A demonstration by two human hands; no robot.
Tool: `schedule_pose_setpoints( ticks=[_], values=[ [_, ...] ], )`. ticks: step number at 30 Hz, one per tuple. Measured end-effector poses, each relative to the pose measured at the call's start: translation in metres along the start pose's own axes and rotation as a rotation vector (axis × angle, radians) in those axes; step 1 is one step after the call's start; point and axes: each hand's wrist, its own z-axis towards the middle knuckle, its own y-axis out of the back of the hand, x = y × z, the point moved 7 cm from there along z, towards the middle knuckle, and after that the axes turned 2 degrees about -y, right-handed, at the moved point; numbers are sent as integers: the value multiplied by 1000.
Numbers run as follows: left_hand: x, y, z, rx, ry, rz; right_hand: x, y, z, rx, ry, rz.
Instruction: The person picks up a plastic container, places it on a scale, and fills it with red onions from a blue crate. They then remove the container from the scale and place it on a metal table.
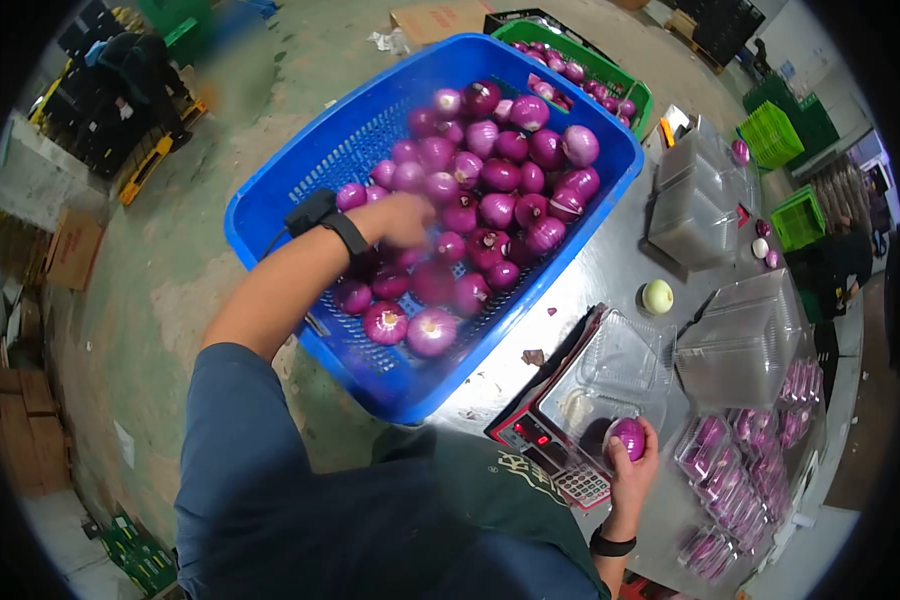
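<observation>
My left hand [405, 220] reaches into a blue basket [255, 215] of peeled red onions [500, 176], right over the onions on its near side. Motion smears its fingers, so I cannot tell if they grip anything. Lower right, my right hand [632, 475] is closed around a single red onion [627, 438]. It holds this onion at the near corner of an open clear plastic clamshell box [620, 355]. Underneath the box is a red and white digital scale [530, 440] with lit red digits and a keypad.
Stacked empty clamshells [735, 335] stand right of the scale, with another stack [692, 215] farther back. Filled onion packs [735, 475] lie at the right. A pale onion [657, 296] rests on the metal table [515, 375]. Behind the basket is a green crate [625, 85] of onions. A person [145, 75] bends at the far left.
</observation>
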Motion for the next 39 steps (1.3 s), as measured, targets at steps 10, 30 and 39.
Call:
schedule_pose_setpoints(
  ticks=[10, 30, 39],
  values=[
    [-24, -119, 35, 137, -52, 185, 7, -3, -1, -120, -98, 361],
    [-44, -126, 29, 86, -81, 436, -24, 16, 7, -35, -75, 773],
    [-40, 0, -30, -17, 130, -864, -33, 44, 9, -59, -50, 920]
  ],
)
